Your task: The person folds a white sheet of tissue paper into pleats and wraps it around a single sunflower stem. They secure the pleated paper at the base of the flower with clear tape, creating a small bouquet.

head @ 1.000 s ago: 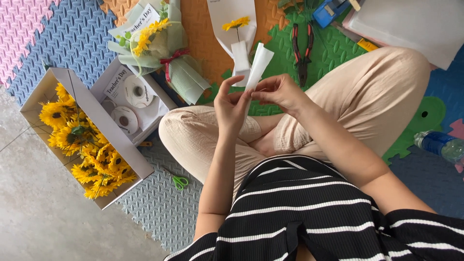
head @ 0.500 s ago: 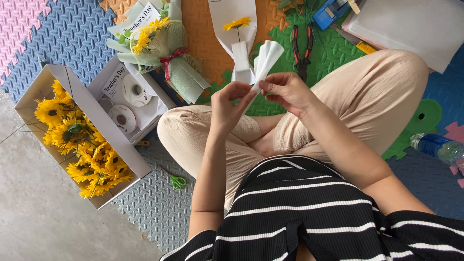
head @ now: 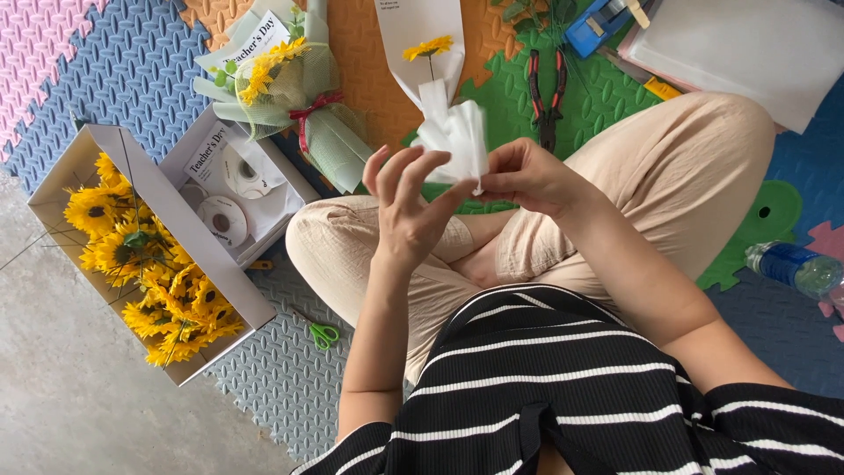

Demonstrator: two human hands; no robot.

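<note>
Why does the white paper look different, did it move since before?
Yes. The white paper opened wider and now overlaps the base of the single wrapped sunflower on the mat.

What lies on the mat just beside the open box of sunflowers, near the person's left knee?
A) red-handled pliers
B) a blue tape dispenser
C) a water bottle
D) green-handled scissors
D: the green-handled scissors lie on the grey mat right by the corner of the sunflower box; the other tools sit up near the top of the view.
</note>
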